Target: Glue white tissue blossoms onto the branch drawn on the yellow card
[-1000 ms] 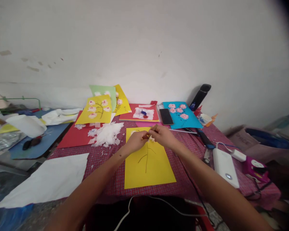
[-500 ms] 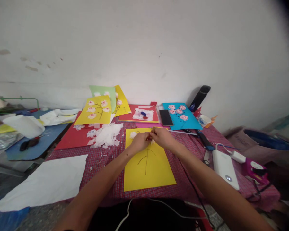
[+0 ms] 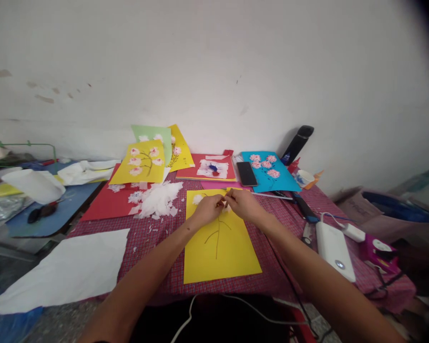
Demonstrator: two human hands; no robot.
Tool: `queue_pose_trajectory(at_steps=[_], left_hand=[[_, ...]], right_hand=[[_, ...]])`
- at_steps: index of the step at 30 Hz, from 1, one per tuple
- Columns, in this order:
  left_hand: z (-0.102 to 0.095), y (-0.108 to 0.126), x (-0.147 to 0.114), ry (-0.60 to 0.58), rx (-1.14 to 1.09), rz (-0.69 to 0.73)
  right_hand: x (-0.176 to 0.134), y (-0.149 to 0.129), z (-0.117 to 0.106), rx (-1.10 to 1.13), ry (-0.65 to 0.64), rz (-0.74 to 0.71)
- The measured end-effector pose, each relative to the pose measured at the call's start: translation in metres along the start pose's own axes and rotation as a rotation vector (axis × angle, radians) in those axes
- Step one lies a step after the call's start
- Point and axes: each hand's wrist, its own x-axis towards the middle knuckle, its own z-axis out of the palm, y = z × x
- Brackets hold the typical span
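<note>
A yellow sheet of paper point(image 3: 221, 262) with a thin branching stem point(image 3: 217, 238) drawn on it lies in front of me. Over its upper part, my left hand point(image 3: 208, 209) and my right hand point(image 3: 242, 202) meet with their fingertips pinched close together. A small whitish paper bit point(image 3: 228, 208) shows just below the fingertips; whether it is held or lies on the sheet I cannot tell. Near the sheet's top left corner is a white paper blossom point(image 3: 197, 199). To the left of the sheet lies a heap of torn white paper point(image 3: 160, 200).
Behind stand finished-looking flower pictures on yellow point(image 3: 139, 174) and blue sheets point(image 3: 282, 183). A phone point(image 3: 247, 174), a small cup point(image 3: 304, 178), a dark bottle point(image 3: 297, 144) and a white power bank point(image 3: 334, 252) are to the right. White paper point(image 3: 67, 267) hangs over the left edge.
Both hands stay at almost the same spot, with only small shifts of the fingers. The view has tilted very slightly; the sheet has not moved.
</note>
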Motion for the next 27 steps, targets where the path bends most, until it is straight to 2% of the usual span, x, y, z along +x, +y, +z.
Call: queue_pose_trajectory(at_steps=[27], left_hand=[[0.0030,-0.0010,-0.0009,0.007,0.040,-0.019]], right_hand=[[0.0012,-0.0002,0.0019,0.063,0.000,-0.031]])
